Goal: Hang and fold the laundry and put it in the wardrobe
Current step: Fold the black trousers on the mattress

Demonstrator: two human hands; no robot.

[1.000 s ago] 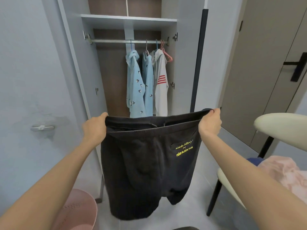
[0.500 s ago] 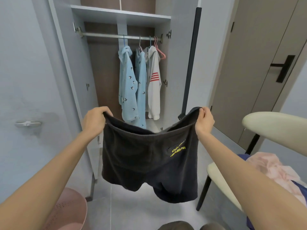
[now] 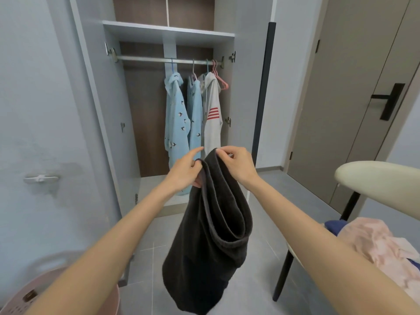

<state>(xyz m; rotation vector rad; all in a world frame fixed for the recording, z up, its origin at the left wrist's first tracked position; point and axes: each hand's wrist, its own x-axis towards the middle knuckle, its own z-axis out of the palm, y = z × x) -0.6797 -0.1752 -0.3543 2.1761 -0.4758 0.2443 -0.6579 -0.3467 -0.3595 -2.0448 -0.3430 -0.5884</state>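
Note:
Dark grey shorts (image 3: 211,246) hang folded in half lengthwise in front of me, waistband up. My left hand (image 3: 185,171) pinches the waistband's left end, index finger stretched out. Close beside it, my right hand (image 3: 236,164) grips the other end. Behind them the open wardrobe (image 3: 168,32) has a metal rail (image 3: 145,59) carrying two light blue patterned shirts (image 3: 176,119), a white hoodie with red stripes (image 3: 212,114) and an empty pink hanger (image 3: 220,80). The hanging space left of these clothes is bare.
A cream chair (image 3: 377,178) with black legs stands at the right, with a pink garment (image 3: 377,244) and something dark blue on its seat. A pink laundry basket (image 3: 68,289) sits at the lower left. A brown door (image 3: 354,92) is at the right.
My hands have come together, bringing the two ends of the waistband side by side, so the spread-out shorts now hang folded in half. The view has tilted slightly.

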